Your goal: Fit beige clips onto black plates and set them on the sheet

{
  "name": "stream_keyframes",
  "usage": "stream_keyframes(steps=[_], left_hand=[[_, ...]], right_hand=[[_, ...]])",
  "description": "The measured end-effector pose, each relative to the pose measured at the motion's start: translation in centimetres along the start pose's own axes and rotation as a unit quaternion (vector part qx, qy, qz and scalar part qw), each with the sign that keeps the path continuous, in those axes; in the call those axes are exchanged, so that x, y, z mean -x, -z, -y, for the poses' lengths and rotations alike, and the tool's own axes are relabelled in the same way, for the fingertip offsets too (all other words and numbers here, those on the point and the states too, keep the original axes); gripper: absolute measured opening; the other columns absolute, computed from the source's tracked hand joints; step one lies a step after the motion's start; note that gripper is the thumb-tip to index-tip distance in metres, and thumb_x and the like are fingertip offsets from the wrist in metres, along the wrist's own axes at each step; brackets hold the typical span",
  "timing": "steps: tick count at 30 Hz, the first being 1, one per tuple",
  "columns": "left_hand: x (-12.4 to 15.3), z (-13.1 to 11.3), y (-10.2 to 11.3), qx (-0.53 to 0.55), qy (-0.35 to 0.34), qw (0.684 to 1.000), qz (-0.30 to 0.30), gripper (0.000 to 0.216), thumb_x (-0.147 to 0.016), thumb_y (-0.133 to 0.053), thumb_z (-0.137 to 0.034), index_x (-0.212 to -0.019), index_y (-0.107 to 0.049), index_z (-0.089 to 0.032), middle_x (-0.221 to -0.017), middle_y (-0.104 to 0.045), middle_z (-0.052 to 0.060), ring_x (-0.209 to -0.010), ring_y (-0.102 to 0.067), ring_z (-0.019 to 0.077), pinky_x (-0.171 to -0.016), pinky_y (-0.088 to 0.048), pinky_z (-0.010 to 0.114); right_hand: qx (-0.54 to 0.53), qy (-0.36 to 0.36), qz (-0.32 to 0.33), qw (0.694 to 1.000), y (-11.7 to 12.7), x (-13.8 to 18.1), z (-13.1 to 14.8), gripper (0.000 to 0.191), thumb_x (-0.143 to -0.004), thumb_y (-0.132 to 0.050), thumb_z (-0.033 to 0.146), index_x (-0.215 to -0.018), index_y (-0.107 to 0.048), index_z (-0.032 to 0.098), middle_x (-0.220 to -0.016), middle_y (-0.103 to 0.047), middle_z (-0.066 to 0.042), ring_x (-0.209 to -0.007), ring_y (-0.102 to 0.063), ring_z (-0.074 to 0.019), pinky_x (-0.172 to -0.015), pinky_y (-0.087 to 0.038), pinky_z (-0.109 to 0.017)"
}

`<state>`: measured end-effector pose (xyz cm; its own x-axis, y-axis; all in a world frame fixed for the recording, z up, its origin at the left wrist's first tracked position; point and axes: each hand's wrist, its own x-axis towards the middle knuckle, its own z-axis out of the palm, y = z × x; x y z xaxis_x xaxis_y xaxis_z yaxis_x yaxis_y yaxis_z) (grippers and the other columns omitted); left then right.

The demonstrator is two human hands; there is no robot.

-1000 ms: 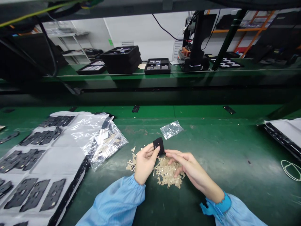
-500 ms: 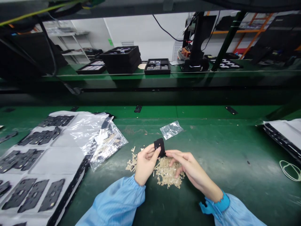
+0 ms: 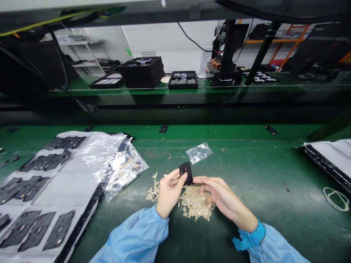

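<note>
no text or label can be read.

Green counter, with a raised ledge behind it, faced a white wall. Wall bore slatted vents. Pale shelf stood at left, orange rack at right; grey beam crossed overhead.

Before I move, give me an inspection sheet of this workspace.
Surface: green bench, slightly scuffed.
Job's things: black part, held; beige pieces, loose on the bench; dark plates in left tray.
Clutter: small clear bag; large bag overlapping the tray.
Hands: left hand pinches the part; right hand by its edge, contact unclear.
Cables: yellow cable overhead; black cable in the background.
Surroundings: stacked trays in the background.
</note>
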<state>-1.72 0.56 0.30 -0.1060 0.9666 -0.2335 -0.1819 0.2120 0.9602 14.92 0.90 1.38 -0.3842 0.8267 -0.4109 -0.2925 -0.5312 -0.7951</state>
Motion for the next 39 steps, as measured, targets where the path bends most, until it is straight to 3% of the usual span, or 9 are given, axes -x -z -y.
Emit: stream_keyframes(steps=[3, 7, 10, 22, 29, 39], left_hand=[[0.1, -0.2, 0.1, 0.01, 0.01, 1.0, 0.007, 0.042, -0.069, -0.072, -0.037, -0.103, -0.066, -0.014, -0.099, -0.072, 0.01, -0.082, -0.07, 0.0219, -0.07, -0.058, 0.028], [0.0, -0.5, 0.1, 0.014, 0.036, 0.999, 0.027, 0.043, -0.067, -0.073, -0.037, -0.103, -0.066, -0.014, -0.098, -0.072, 0.01, -0.08, -0.07, 0.0218, -0.065, -0.058, 0.026], [0.0, -0.7, 0.2, 0.018, 0.042, 0.998, 0.039, 0.043, -0.068, -0.073, -0.035, -0.104, -0.065, -0.014, -0.097, -0.072, 0.011, -0.08, -0.07, 0.0214, -0.064, -0.058, 0.026], [0.2, -0.9, 0.0, 0.041, 0.049, 0.996, 0.069, 0.041, -0.069, -0.073, -0.034, -0.103, -0.066, -0.014, -0.094, -0.073, 0.01, -0.082, -0.069, 0.022, -0.067, -0.058, 0.028], [0.3, -0.5, -0.1, 0.03, 0.045, 0.997, 0.06, 0.041, -0.07, -0.072, -0.034, -0.106, -0.065, -0.014, -0.098, -0.072, 0.011, -0.083, -0.069, 0.0218, -0.065, -0.058, 0.026], [0.5, 0.1, -0.3, 0.018, 0.039, 0.998, 0.039, 0.041, -0.072, -0.071, -0.034, -0.107, -0.065, -0.015, -0.098, -0.072, 0.009, -0.082, -0.07, 0.0201, -0.065, -0.058, 0.024]], right_hand=[[0.006, 0.005, -0.007, 1.0, 0.2, -0.2, 0.0, 0.024, -0.075, -0.066, 0.036, -0.087, -0.074, 0.016, -0.084, -0.065, -0.007, -0.062, -0.053, -0.0126, -0.034, -0.044, -0.016], [0.044, 0.02, -0.019, 0.999, 0.5, -0.2, -0.1, 0.026, -0.076, -0.067, 0.038, -0.085, -0.073, 0.015, -0.065, -0.059, -0.002, -0.052, -0.05, -0.0105, -0.033, -0.042, -0.016], [0.069, 0.032, -0.023, 0.997, 0.6, -0.2, -0.1, 0.026, -0.075, -0.068, 0.038, -0.086, -0.073, 0.015, -0.066, -0.06, -0.002, -0.048, -0.047, -0.0084, -0.032, -0.04, -0.016], [0.066, 0.024, -0.058, 0.996, 0.3, -0.5, -1.2, 0.025, -0.066, -0.076, 0.035, -0.076, -0.068, 0.013, -0.047, -0.052, 0.004, -0.032, -0.039, -0.0033, -0.029, -0.03, -0.014], [0.042, 0.03, -0.107, 0.993, -0.4, -0.7, -2.0, 0.028, -0.065, -0.077, 0.037, -0.071, -0.067, 0.012, -0.044, -0.051, 0.004, -0.029, -0.037, -0.0025, -0.027, -0.026, -0.014], [0.022, 0.03, -0.128, 0.991, -0.6, -0.9, -2.6, 0.027, -0.064, -0.077, 0.034, -0.069, -0.065, 0.011, -0.043, -0.049, 0.005, -0.027, -0.035, -0.0018, -0.027, -0.023, -0.013]])
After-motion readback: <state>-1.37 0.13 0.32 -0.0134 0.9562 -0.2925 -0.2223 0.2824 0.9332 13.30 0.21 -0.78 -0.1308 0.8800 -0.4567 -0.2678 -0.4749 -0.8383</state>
